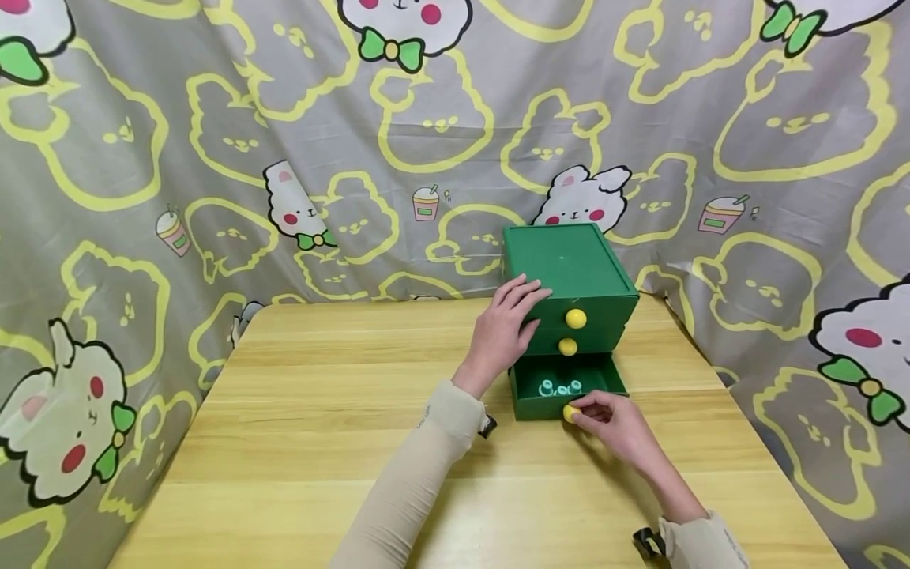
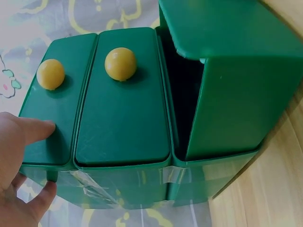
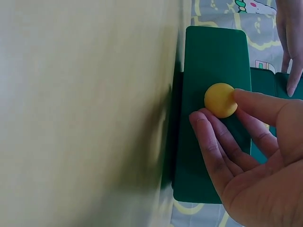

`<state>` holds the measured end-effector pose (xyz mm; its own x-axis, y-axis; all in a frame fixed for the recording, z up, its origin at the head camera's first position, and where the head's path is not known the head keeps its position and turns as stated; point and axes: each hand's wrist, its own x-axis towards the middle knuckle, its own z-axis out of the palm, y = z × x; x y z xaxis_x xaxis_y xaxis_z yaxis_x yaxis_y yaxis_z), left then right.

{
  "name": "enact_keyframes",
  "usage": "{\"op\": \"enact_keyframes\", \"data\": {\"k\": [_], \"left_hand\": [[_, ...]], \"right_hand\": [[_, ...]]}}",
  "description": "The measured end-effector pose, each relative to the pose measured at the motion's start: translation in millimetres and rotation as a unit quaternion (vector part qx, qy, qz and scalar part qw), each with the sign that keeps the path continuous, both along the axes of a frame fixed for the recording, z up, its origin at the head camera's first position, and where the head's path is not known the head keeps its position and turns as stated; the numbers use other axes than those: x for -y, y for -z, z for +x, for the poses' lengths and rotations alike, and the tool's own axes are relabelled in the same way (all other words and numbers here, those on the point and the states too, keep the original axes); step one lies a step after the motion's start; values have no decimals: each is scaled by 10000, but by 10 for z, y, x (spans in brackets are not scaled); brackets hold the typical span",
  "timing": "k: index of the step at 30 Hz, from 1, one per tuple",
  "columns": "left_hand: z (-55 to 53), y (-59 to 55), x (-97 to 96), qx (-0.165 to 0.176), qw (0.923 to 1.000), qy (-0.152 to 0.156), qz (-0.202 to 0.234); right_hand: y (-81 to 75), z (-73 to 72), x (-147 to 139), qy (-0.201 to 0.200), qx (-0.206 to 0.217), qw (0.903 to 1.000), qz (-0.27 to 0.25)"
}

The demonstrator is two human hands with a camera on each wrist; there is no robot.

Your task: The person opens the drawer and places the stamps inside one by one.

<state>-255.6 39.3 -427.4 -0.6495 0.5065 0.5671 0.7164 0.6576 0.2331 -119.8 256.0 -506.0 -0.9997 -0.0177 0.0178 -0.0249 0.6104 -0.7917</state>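
A green three-drawer cabinet [image 1: 569, 261] with round yellow knobs stands at the back right of the table. Its bottom drawer [image 1: 533, 408] is pulled out, and several small pale-green ring-topped pieces [image 1: 562, 390] lie inside. My right hand [image 1: 614, 427] pinches that drawer's yellow knob [image 3: 220, 100] between thumb and fingers. My left hand [image 1: 501, 332] rests on the cabinet's upper left corner, fingers extended over the top edge. In the left wrist view, one digit touches the front of the top drawer [image 2: 57, 104]. The two upper drawers are closed.
The cabinet stands on a light wooden table [image 1: 320, 395]. Behind and beside it hangs a grey curtain [image 1: 455, 118] with yellow outlines and cartoon animals. To the left of the cabinet, bare wood stretches to the table's left edge.
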Motion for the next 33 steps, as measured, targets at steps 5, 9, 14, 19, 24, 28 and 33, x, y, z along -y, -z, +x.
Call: {"op": "enact_keyframes", "data": {"k": [5,9,14,19,24,28,33], "left_hand": [[-11,-6,6,-62,10000,21,30],[-14,-19,10,-95,9999,77,81],[-8,-11,15,-50,9999,62,63],[4,-6,8,-3,10000,43,69],[11,-10,4,-10,10000,40,80],[14,-9,1,-26,10000,32,86],[11,-9,0,-33,10000,24,82]], "right_hand": [[-13,-89,10,-55,-74,10000,20],[-12,-163,-3,-99,-62,9999,24],[12,-246,-24,-121,-17,9999,41],[32,-323,-37,-115,-61,9999,17],[41,-385,-38,-126,-174,9998,5],[48,-432,-40,-125,-231,9997,-30],[50,-502,-40,-103,-230,9997,-55]]}}
